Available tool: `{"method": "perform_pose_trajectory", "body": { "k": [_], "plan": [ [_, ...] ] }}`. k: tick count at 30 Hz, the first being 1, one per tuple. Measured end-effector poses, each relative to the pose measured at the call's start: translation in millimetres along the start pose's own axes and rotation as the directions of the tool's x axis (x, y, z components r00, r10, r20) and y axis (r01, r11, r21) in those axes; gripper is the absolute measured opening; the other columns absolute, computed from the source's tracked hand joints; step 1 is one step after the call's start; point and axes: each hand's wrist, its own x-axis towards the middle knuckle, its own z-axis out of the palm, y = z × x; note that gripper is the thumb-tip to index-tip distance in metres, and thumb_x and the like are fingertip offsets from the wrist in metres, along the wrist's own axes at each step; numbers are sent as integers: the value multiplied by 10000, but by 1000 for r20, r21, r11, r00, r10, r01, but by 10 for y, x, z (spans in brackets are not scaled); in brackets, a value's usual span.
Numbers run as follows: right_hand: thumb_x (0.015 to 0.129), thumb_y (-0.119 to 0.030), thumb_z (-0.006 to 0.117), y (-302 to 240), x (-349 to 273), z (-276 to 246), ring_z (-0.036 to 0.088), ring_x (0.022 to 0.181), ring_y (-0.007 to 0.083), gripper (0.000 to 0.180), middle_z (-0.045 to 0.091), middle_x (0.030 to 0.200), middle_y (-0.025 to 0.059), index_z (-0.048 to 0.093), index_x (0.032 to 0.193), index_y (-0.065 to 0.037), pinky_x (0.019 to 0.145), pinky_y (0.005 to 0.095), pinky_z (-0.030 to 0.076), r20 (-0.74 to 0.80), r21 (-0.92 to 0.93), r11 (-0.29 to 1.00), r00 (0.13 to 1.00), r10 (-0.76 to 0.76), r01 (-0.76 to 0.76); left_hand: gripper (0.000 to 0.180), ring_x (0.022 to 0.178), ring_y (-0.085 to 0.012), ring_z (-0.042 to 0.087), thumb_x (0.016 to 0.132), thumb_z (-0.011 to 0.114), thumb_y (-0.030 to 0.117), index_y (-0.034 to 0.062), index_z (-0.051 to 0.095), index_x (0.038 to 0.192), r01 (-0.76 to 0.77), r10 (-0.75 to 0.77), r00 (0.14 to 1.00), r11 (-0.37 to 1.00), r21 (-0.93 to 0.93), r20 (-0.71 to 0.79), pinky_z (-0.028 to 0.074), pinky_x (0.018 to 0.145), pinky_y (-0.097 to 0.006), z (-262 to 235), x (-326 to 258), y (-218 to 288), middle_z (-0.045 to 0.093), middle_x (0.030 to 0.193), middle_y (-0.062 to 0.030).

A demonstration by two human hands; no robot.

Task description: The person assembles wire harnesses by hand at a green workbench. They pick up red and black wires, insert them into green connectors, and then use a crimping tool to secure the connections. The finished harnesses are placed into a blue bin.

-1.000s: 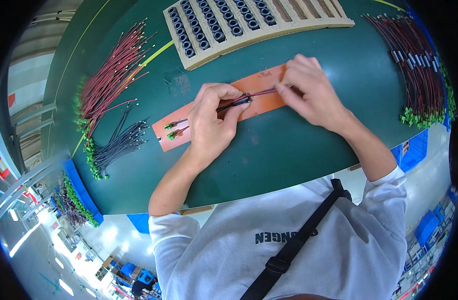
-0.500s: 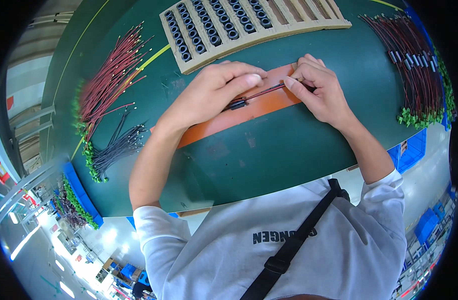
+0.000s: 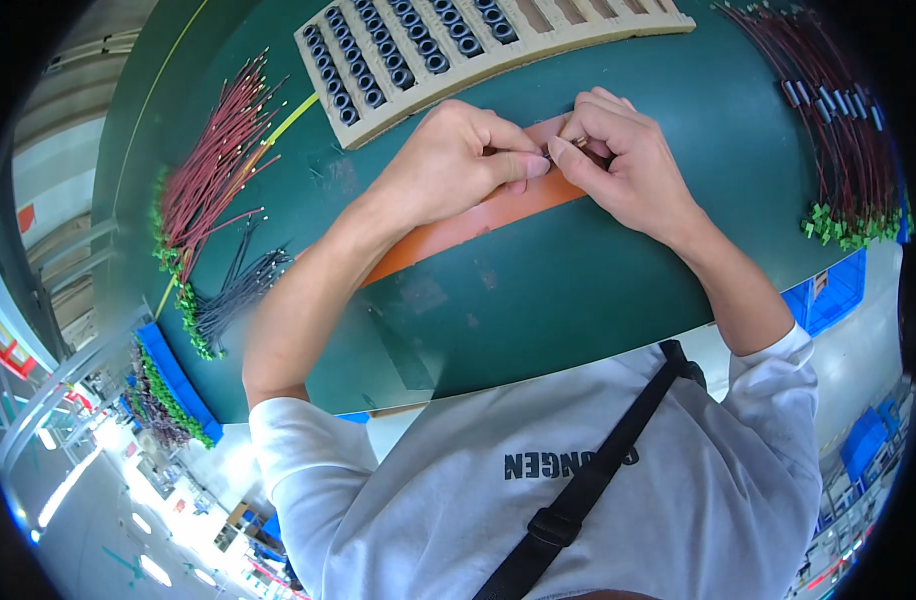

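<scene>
My left hand and my right hand meet above an orange strip lying on the green table. Both are closed, thumb against fingers, with the tips nearly touching. Between them shows a short dark bit of thin wires. My right fingers pinch these wires, and my left thumb and forefinger close on them just beside. Most of the wires' length is hidden under my left hand, as is the black sleeve that sat on them a moment ago.
Beyond my hands stands a beige slotted tray with rows of black rings. Red wires with green connectors and shorter black wires lie at left. At right lies a wire bundle with cylindrical sleeves. A blue bin sits beyond the table's edge.
My left hand has moved right, along the wires, up to my right hand. The red and black stretch and the black sleeve seen before are now covered. The whole view has shifted slightly.
</scene>
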Motion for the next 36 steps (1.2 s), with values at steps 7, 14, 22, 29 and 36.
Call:
{"method": "perform_pose_trajectory", "body": {
  "k": [7,14,22,29,36],
  "plan": [
    [934,-192,694,42,12,97,478,681,219,248,537,688,33,585,759,-54,695,358,372,-92,-42,999,995,27,-31,120,595,-85,547,899,740,99,-14,770,873,122,-105,977,989,-87,185,438,542,-268,-156,129,109,702,739,-64],
    [939,-190,696,21,-8,128,481,672,216,271,530,674,39,574,745,-46,697,360,378,-57,-35,999,998,-12,10,120,579,-77,546,914,724,94,-12,762,869,117,-121,991,991,57,59,427,510,-277,-26,69,113,683,713,-41],
    [913,-164,753,-54,37,145,403,612,179,278,432,625,33,598,727,-28,654,317,376,-223,15,1000,975,17,-15,352,1013,-212,656,927,707,128,13,668,1257,-164,233,925,957,239,-299,534,843,-309,-118,-742,-165,661,1146,-118],
    [909,-144,758,-282,91,105,384,617,145,251,407,622,14,617,745,-17,618,285,348,-333,-81,972,913,-237,223,371,851,-278,688,902,702,29,-7,660,1269,-173,342,796,919,353,-500,540,788,-363,254,-1009,-317,691,955,-151],
    [920,-141,750,-260,25,154,378,637,101,250,444,685,-11,615,757,-9,582,267,316,-226,279,953,956,188,-122,324,834,-246,694,908,702,24,-6,668,1229,-180,348,802,916,360,-485,544,765,-338,333,-1046,-444,702,969,-142]
  ]
}}
